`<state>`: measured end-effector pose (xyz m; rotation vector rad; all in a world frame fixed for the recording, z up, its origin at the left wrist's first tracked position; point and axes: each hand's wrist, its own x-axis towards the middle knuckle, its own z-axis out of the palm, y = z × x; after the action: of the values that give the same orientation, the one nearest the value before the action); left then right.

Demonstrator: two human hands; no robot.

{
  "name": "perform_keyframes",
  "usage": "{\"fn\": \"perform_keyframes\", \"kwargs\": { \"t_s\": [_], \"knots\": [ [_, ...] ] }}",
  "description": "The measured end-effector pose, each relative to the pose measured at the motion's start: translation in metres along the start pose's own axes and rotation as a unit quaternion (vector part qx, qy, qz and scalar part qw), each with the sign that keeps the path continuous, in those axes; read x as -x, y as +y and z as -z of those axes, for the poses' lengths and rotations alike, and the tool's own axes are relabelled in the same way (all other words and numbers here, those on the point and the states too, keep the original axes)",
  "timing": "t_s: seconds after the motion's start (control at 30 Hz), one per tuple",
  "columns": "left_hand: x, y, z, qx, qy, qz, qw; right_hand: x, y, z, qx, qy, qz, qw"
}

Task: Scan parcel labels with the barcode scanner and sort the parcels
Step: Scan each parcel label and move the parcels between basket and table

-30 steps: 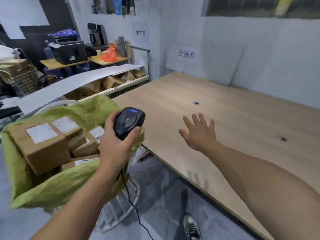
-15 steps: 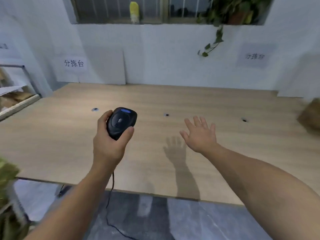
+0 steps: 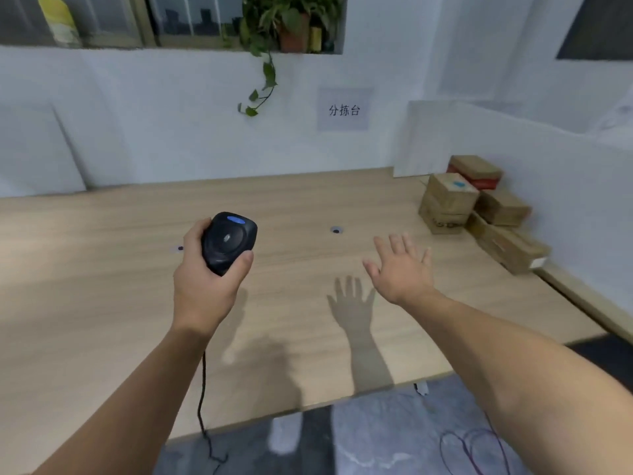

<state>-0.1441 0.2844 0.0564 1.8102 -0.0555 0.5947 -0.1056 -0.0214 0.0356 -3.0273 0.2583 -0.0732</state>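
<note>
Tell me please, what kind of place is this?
Probably a parcel sorting station: the left hand grips a barcode scanner above a wooden table, cardboard parcels are stacked at its right end, and the wall sign reads 分拣台 (sorting table).

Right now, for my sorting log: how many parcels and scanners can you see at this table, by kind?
Cardboard parcels: 5 in view, stacked at the right end of the table
Barcode scanner: 1, gripped in the left hand
Total: 6
</note>
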Motion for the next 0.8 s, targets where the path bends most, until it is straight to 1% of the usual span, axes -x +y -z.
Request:
{"fn": "perform_keyframes", "kwargs": {
  "t_s": [0.27,0.43,0.6,0.7,0.8],
  "knots": [
    [-0.006,0.022,-0.125,0.02,-0.089,-0.025,0.996,0.008,0.118,0.0,-0.014,-0.013,-0.11,0.994],
    [-0.009,0.025,-0.217,0.047,-0.153,-0.009,0.987,-0.018,0.178,-0.002,-0.014,-0.017,-0.146,0.989],
    [-0.026,0.02,-0.31,0.072,-0.176,0.02,0.982,-0.083,0.239,-0.009,-0.002,-0.009,-0.163,0.987],
    [-0.044,0.022,-0.366,0.082,-0.174,0.037,0.981,-0.121,0.276,-0.017,0.001,-0.029,-0.171,0.985],
    [-0.057,0.027,-0.417,0.083,-0.166,0.034,0.982,-0.15,0.315,-0.023,0.003,-0.039,-0.176,0.984]
  ]
}}
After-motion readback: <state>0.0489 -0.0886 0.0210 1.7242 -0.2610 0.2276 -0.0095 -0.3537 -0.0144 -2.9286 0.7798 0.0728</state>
